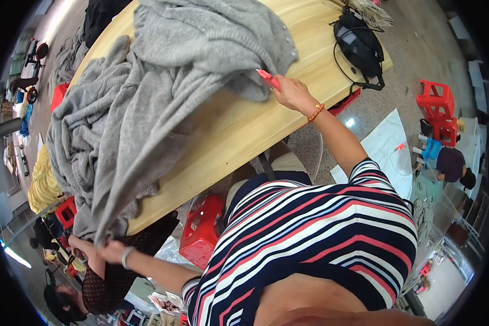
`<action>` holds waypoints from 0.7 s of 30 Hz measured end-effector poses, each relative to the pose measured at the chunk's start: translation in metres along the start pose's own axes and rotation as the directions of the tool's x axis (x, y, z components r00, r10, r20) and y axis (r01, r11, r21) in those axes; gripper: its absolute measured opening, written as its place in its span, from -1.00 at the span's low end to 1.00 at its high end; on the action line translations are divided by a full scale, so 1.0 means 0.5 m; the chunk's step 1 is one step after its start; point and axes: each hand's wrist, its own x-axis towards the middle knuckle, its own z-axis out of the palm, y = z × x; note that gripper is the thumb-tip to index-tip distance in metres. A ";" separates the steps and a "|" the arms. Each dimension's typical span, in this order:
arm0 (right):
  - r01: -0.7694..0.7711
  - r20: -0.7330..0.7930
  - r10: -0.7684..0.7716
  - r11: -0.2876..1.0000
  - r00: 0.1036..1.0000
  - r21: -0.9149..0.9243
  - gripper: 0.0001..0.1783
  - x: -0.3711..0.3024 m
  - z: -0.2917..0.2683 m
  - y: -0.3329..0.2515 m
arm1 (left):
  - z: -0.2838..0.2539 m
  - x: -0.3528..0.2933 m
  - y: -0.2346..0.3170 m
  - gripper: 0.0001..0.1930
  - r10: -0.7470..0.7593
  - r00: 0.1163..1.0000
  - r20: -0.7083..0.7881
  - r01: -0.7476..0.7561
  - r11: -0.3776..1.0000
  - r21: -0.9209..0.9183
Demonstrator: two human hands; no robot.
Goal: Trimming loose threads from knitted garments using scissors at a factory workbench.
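A large heap of soft grey knitwear spreads over the pale wooden table, its left part bunched into folds. At the lower left, my left hand is closed on an edge of the grey knitwear, pulling a long fold taut; the hand is slightly blurred. My right hand grips a slim pinkish-red-handled tool at the table's near edge. The tool's front end points at the knit and almost touches it. Its exact kind cannot be made out.
A black pouch with straps lies at the table's right end. A red stool stands below the near edge. Another person is close to my left hand. Red stools and a further person are at the far right.
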 end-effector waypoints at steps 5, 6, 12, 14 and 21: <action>-0.083 0.017 0.085 0.991 0.996 -0.106 -0.76 -0.007 -0.004 -0.015 | 0.160 -0.228 -0.229 -0.62 0.187 0.878 0.442 -0.460 0.588 0.665; -0.085 0.018 0.088 0.990 0.996 -0.110 -0.76 -0.009 -0.002 -0.017 | 0.231 -0.325 -0.211 -0.52 0.370 0.686 0.627 -0.691 0.601 0.401; -0.057 -0.033 0.054 0.994 0.998 -0.090 -0.78 -0.002 -0.018 -0.032 | 0.464 -0.714 -0.269 -0.24 0.032 -0.013 0.999 -0.869 0.494 -0.027; -0.028 -0.043 0.023 0.994 0.999 -0.105 -0.76 0.016 -0.036 -0.053 | 0.470 -0.713 -0.387 -0.37 -0.129 0.071 0.989 -0.764 0.630 0.137; 0.014 -0.177 -0.021 0.999 0.984 -0.041 -0.69 0.049 -0.136 0.032 | 0.435 -0.478 -0.110 -0.74 -0.403 -0.148 0.903 0.189 0.885 0.426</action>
